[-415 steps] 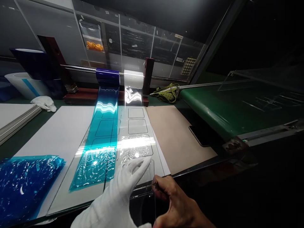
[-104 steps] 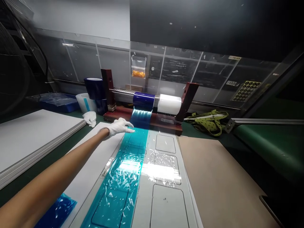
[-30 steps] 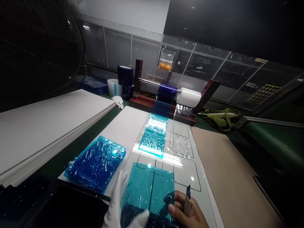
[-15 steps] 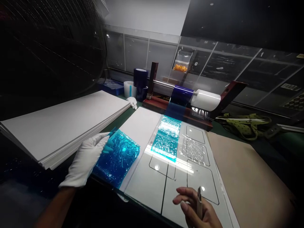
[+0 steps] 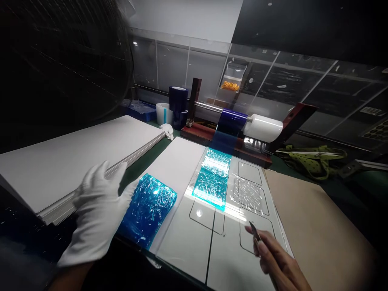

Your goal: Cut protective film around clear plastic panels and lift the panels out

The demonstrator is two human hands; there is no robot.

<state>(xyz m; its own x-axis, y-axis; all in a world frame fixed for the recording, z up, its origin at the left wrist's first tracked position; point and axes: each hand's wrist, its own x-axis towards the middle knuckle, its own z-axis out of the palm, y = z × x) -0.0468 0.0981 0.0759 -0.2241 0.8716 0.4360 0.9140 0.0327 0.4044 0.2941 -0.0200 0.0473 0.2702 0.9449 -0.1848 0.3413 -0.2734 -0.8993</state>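
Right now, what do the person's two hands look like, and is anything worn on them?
The left hand wears a snug white fabric glove with separate fingers. The right hand is bare, with no glove, and no sleeve shows at its wrist.

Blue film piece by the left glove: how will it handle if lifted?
The crumpled blue protective film is probably floppy and very light, judging by its dense creases. Its glossy surface may slip against the white-gloved left hand.
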